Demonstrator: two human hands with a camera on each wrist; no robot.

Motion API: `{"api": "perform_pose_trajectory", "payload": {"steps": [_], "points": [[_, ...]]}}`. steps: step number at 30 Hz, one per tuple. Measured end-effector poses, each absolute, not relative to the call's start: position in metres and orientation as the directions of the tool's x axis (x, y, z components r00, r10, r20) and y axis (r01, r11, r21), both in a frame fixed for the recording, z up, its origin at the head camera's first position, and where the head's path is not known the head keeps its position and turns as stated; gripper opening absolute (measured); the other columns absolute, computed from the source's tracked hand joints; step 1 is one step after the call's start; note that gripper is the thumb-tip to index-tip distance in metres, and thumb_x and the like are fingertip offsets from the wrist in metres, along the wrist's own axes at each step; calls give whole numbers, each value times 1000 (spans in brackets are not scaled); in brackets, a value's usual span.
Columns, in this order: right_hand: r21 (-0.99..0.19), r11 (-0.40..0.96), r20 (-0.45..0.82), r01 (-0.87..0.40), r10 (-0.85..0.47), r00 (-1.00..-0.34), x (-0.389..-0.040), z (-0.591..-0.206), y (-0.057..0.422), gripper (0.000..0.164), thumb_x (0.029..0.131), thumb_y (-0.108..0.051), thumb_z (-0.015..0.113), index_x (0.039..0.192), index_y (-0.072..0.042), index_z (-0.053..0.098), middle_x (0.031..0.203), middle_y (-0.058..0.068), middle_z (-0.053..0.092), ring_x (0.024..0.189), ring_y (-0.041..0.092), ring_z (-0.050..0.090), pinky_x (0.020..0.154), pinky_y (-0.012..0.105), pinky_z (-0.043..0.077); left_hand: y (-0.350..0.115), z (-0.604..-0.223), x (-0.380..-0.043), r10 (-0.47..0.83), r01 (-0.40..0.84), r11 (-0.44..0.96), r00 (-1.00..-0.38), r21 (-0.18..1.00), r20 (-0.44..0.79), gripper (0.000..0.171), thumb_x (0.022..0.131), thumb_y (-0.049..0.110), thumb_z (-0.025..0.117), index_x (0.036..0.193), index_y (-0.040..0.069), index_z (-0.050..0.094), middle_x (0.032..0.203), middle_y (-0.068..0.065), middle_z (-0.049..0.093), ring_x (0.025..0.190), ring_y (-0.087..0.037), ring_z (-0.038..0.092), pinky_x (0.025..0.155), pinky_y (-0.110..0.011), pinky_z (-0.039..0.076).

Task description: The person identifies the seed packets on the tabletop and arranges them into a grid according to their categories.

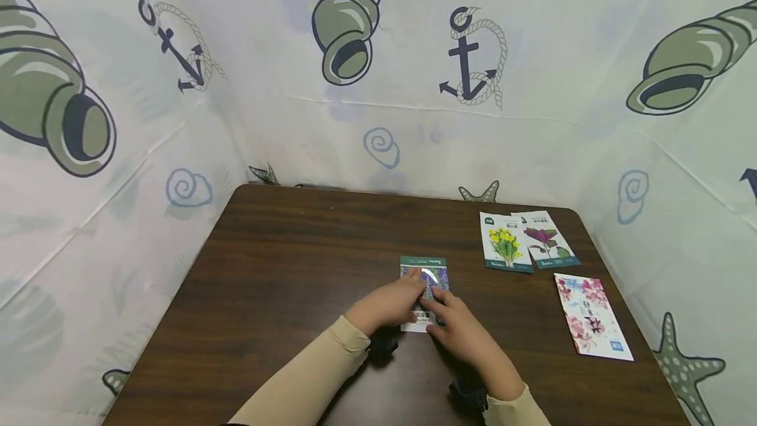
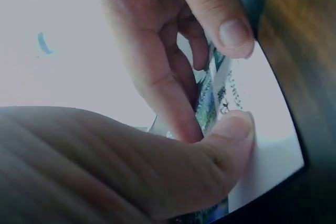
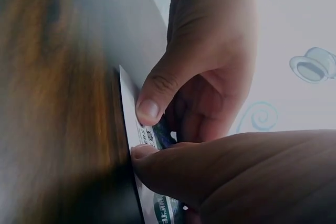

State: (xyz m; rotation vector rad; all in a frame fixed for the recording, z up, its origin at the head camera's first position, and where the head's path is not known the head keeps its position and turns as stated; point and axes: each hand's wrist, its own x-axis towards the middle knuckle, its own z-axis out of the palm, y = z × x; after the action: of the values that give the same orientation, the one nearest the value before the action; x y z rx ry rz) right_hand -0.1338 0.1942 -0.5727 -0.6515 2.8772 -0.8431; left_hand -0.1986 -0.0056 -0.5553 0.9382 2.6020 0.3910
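A seed packet [image 1: 433, 268] with a green top band, a purple-flower picture and a white lower edge lies on the table under both hands. From the left, my left hand [image 1: 390, 304] rests on its front, fingers reaching over the picture. My right hand [image 1: 464, 331] touches its right side, fingers spread. In the left wrist view, the left thumb [image 2: 233, 129] presses the white end of the packet [image 2: 273, 145], close to the right thumb [image 2: 236, 35]. The right wrist view shows both thumbs on the packet's white strip [image 3: 128, 98]. Some fingertips are hidden.
On the right of the dark wooden table [image 1: 284, 268] lie a yellow-flower packet [image 1: 505, 242] and, partly overlapped by it, a purple-flower packet [image 1: 545, 238]. A pink-blossom packet [image 1: 594, 317] lies nearer, by the right edge. A patterned curtain [image 1: 414, 97] surrounds the table.
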Motion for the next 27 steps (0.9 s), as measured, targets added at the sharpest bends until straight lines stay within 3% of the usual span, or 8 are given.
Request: {"api": "perform_pose_trajectory", "payload": {"steps": [20, 27], "points": [[-569, 726, 31, -387, -451, -892, -191, -573, 145, 52, 99, -13, 80, 149, -10, 68, 165, 28, 50, 149, 51, 50, 121, 66, 45, -51, -549, -240, 588, 477, 784, -776, 398, -228, 71, 98, 11, 82, 161, 1, 49, 179, -26, 24, 169, -37, 23, 135, -49, 32], [-566, 723, 14, -396, -471, -882, -212, -575, 134, 52, 100, -12, 78, 151, -9, 66, 165, 29, 48, 151, 50, 47, 123, 65, 43, -61, -551, -255, 552, 418, 800, -794, 431, -253, 79, 100, 10, 79, 167, 0, 39, 181, -23, 18, 170, -36, 20, 136, -50, 28]]}}
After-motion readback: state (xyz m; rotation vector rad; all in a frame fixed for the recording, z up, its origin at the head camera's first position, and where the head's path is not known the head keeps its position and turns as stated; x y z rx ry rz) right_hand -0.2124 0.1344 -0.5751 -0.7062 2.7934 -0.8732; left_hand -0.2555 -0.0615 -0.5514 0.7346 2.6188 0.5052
